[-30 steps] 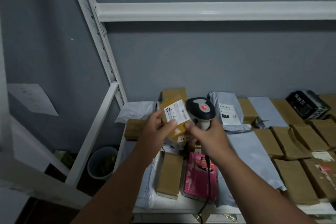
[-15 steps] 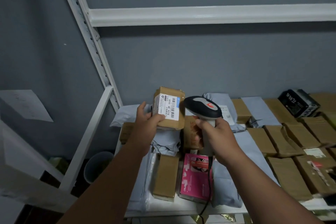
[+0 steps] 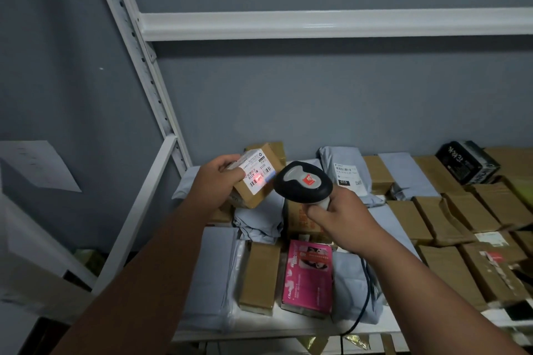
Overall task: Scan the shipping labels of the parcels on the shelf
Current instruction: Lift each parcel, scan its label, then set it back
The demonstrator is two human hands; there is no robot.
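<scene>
The left hand [image 3: 217, 178] grips a small cardboard parcel [image 3: 253, 178] above the shelf [image 3: 288, 333], now tilted so its shipping label [image 3: 257, 173] faces the scanner [image 3: 302, 184], which the right hand [image 3: 339, 217] clasps by the handle. A red glow has appeared on the barcode, so this scan is probably registering. The label's print is too small to read, and most parcels' labels are hidden.

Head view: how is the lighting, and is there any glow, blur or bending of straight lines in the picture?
Head view: dim, bluish light overall; a red glow from the scanner falls on the label of the box held by the left hand; the shelf frame bends from wide-angle distortion; far-right parcels look smeared.
</scene>
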